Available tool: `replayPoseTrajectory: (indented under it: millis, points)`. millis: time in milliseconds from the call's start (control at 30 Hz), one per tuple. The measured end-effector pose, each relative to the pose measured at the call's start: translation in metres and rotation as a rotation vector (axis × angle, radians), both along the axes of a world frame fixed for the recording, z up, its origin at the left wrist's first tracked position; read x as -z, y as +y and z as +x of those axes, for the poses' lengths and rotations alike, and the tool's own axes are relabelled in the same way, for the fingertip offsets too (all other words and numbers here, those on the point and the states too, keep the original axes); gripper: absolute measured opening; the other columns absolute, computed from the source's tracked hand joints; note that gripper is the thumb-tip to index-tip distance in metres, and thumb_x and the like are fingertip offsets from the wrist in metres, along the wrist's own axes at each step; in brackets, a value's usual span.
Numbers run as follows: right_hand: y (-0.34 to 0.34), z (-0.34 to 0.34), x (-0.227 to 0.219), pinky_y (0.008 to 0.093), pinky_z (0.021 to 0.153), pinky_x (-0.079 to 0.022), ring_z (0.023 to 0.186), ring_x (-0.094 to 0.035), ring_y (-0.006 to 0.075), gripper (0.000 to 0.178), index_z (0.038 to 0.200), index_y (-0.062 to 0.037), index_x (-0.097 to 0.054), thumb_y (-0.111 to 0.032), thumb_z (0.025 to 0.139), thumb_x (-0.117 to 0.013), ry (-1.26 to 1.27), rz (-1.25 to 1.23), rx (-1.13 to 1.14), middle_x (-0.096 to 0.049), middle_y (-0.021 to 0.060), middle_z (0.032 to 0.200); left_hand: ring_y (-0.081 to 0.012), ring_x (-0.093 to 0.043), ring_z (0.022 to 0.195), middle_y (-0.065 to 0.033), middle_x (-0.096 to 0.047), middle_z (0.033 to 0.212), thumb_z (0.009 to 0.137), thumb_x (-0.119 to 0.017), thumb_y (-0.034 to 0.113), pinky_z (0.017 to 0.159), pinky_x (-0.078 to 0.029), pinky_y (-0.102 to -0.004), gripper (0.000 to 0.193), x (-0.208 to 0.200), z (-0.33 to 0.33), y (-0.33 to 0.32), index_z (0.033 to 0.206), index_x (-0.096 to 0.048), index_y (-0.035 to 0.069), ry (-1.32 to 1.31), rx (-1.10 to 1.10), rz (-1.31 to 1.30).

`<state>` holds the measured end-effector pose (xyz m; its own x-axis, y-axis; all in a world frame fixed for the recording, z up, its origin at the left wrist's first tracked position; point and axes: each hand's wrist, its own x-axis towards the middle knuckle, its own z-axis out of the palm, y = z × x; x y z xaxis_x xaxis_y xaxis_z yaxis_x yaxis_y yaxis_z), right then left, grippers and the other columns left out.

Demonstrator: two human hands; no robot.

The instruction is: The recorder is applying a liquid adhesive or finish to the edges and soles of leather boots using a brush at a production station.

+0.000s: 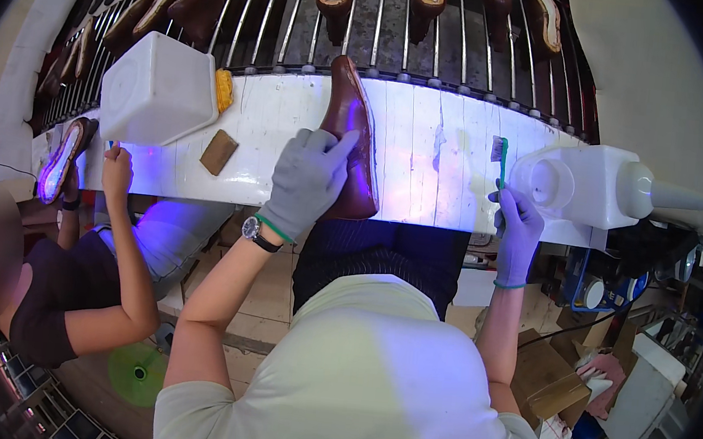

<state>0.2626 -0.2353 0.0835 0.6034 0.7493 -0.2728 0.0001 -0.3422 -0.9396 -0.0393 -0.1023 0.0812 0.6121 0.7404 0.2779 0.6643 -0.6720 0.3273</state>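
Observation:
A dark brown leather boot [347, 109] rests on the white worktop in front of me, its toe pointing away and its pale sole edge facing right. My left hand [309, 177], in a grey glove, grips the boot near its heel end, index finger along the upper. To the right, my gloved right hand [522, 227] is closed round the green handle of a small brush [500, 152] like a toothbrush. The bristles are up, apart from the boot. Beside this hand a white plastic container [579, 186] lies with its narrow spout to the right.
A roller conveyor [391, 33] along the far side carries several brown boots, soles up. On the worktop [421, 158] stand a white plastic jug [161, 87], a yellow piece [224, 91] and a brown block [219, 153]. At left a co-worker [56, 301] holds another boot [61, 162].

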Motion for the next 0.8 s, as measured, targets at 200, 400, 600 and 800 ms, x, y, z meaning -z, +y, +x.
replayPoseTrajectory:
  millis: [200,400,600,800]
  points:
    - [-0.002,0.0,0.004,0.0198,0.051,-0.032,0.056,-0.042,0.0015,0.023,0.11,0.0005,-0.073,-0.014,0.093,-0.065,-0.029,0.023,-0.011,-0.069,0.0018,0.082,-0.0247,-0.054,0.086,-0.0076,-0.054,0.092,0.082,-0.059,0.006,0.075,-0.048,-0.0351,0.058,0.0,0.008,-0.01,0.139,-0.05,0.002,0.294,0.095,0.068]
    - [-0.013,-0.003,0.005,0.0197,0.052,-0.032,0.058,-0.041,0.0006,0.024,0.111,-0.0003,-0.073,-0.012,0.092,-0.066,-0.09,0.021,-0.006,-0.069,0.0004,0.082,-0.0192,-0.052,0.088,-0.0117,-0.059,0.12,0.08,-0.062,0.014,0.07,-0.043,-0.0295,0.048,0.003,0.021,-0.029,0.123,-0.062,-0.006,0.631,0.075,0.418]
    - [-0.023,-0.007,0.003,0.0192,0.054,-0.033,0.059,-0.04,0.0002,0.024,0.112,-0.0008,-0.073,-0.012,0.091,-0.067,-0.103,0.019,0.023,-0.069,-0.0007,0.082,-0.016,-0.051,0.085,-0.0059,-0.054,0.098,0.083,-0.059,0.013,0.069,-0.043,-0.0274,0.055,0.0,0.023,-0.039,0.133,-0.052,-0.008,0.735,0.091,0.452]
    - [-0.023,-0.007,0.007,0.0188,0.052,-0.032,0.058,-0.041,0.0,0.023,0.111,-0.0008,-0.073,-0.012,0.091,-0.067,-0.092,0.034,0.042,-0.069,-0.0012,0.081,-0.0156,-0.051,0.085,-0.0058,-0.054,0.092,0.084,-0.058,0.011,0.071,-0.045,-0.0266,0.058,0.002,0.025,-0.044,0.137,-0.048,-0.009,0.683,0.04,0.36]
